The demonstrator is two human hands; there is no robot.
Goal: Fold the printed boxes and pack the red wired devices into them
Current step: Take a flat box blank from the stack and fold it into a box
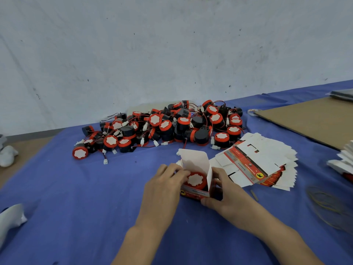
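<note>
Box (pixel 193 194) is gripped by right hand (pixel 227 197); left hand (pixel 164 186) presses device (pixel 196 179) in, seemingly pinching it. Seat fully before closing lid (pixel 194 159).

Devices (pixel 164 129) red-black, white caps; cloth (pixel 76 207) blue; cardboard (pixel 313 119) brown.

- The folded red-and-white printed cardboard box (pixel 193 194) bore a line of dark print along the pale band on its front face, too blurred to read.
- At the left end of that band stood a small black animal figure (pixel 183 192) on a yellow patch.
- Just right of the folded box, the top sheet of the fanned stack of flat printed box blanks (pixel 248 167) showed lines of small print on its red panel and a like black animal mark (pixel 260 175) on yellow; no letters could be made out.
</note>
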